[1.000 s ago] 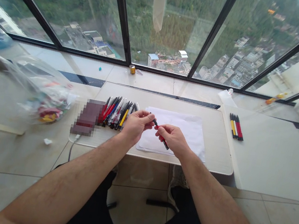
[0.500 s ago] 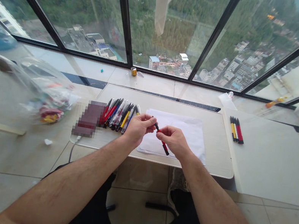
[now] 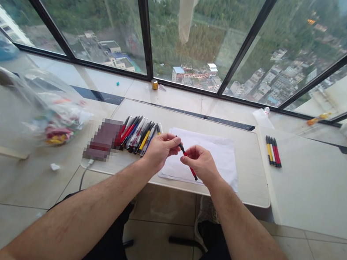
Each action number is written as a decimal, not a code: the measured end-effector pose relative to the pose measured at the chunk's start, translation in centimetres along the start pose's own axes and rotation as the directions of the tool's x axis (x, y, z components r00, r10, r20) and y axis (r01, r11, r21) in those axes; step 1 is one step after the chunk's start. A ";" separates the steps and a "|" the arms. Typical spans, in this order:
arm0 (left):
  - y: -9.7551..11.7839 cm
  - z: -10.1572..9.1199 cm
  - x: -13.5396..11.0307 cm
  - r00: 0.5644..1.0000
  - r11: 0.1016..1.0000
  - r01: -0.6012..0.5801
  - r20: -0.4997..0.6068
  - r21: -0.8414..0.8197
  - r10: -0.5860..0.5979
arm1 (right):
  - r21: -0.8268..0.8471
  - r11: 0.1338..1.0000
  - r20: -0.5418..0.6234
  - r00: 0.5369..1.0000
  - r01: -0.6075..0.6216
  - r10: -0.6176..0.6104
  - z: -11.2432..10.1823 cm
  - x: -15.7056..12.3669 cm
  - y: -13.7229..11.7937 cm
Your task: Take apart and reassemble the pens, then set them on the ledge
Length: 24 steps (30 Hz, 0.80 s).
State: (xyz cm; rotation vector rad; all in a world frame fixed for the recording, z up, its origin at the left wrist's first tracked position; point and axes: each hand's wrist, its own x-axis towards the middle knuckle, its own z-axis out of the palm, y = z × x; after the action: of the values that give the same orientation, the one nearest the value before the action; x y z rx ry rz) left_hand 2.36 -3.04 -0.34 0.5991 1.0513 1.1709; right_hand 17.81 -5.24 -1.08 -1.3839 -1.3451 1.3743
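Note:
A red and black pen (image 3: 193, 172) is held between both hands over a white sheet of paper (image 3: 219, 154) on a small low table (image 3: 252, 179). My left hand (image 3: 160, 149) pinches the pen's black upper end with closed fingers. My right hand (image 3: 200, 163) is wrapped round the red barrel, whose lower tip sticks out below the fist. A row of several pens (image 3: 137, 132) in red, blue, black and yellow lies just left of my left hand.
A dark flat object (image 3: 103, 139) lies left of the pen row. Three or so pens (image 3: 273, 151) rest on the surface to the right. A clear plastic bag (image 3: 57, 120) with coloured contents sits on the floor at left. Large windows run behind the table.
The hands and pen stay over the paper. The pen's tilt has shifted slightly within the grip; nothing was let go.

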 end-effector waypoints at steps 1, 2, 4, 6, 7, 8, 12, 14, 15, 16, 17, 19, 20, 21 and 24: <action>0.0 0.0 0.0 1.000 1.000 0.002 0.003 0.000 -0.002 | 0.000 1.000 0.014 1.000 0.007 -0.007 0.0 0.0 0.1; 0.0 0.0 0.1 1.000 1.000 0.003 0.007 -0.002 -0.003 | 0.000 1.000 0.028 1.000 0.014 -0.014 0.1 0.0 0.1; 0.1 -0.1 0.2 1.000 1.000 0.002 0.006 -0.010 -0.002 | -0.004 1.000 0.042 0.999 0.028 -0.028 0.1 0.1 0.2; 0.2 -0.1 0.3 1.000 1.000 -0.002 -0.007 -0.018 0.002 | -0.007 0.999 0.039 0.999 0.037 -0.036 0.1 0.0 0.3; 0.3 -0.2 0.3 1.000 1.000 -0.006 -0.018 -0.024 0.006 | -0.009 0.999 0.036 0.999 0.039 -0.038 0.1 0.0 0.3; 0.4 -0.2 0.4 1.000 1.000 -0.011 -0.029 -0.030 0.010 | -0.011 0.999 0.036 0.999 0.039 -0.039 0.0 0.0 0.3; 0.6 -0.1 0.4 0.999 0.999 -0.028 -0.047 -0.043 0.026 | -0.019 0.999 0.035 0.999 0.029 -0.028 0.1 0.0 0.3; 0.6 0.0 0.3 0.999 0.999 -0.029 -0.044 -0.042 0.027 | -0.017 0.999 0.022 0.999 0.030 -0.029 0.2 0.0 0.3; 0.6 0.0 0.3 0.999 0.999 -0.027 -0.042 -0.042 0.025 | -0.018 0.999 0.018 0.999 0.032 -0.032 0.2 0.0 0.3; 0.6 0.0 0.3 0.999 0.999 -0.025 -0.040 -0.042 0.024 | -0.020 0.999 0.015 0.999 0.034 -0.034 0.3 0.0 0.3; 0.7 0.1 0.3 0.999 0.999 -0.025 -0.038 -0.043 0.023 | -0.025 0.999 0.012 0.999 0.035 -0.035 0.3 0.1 0.3; 0.7 0.0 0.3 0.999 0.998 -0.032 -0.038 -0.049 0.030 | -0.041 0.999 0.006 1.000 0.027 -0.027 0.3 0.1 0.3; 0.8 0.0 0.3 0.999 0.998 -0.037 -0.040 -0.051 0.035 | -0.047 0.999 0.004 1.000 0.019 -0.019 0.2 0.1 0.3; 0.8 -0.1 0.4 0.998 0.998 -0.044 -0.043 -0.053 0.041 | -0.049 0.999 0.002 1.000 0.012 -0.012 0.2 0.1 0.3; 1.0 -0.3 0.6 0.997 0.997 -0.061 -0.054 -0.046 0.058 | -0.043 0.999 0.004 1.000 -0.004 0.004 0.2 0.0 0.1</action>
State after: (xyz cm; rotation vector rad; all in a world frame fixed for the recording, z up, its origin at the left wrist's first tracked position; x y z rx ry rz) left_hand 1.62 -2.20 0.16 0.5684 1.0533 1.2661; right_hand 17.69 -5.27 -1.23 -1.4133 -1.3827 1.3589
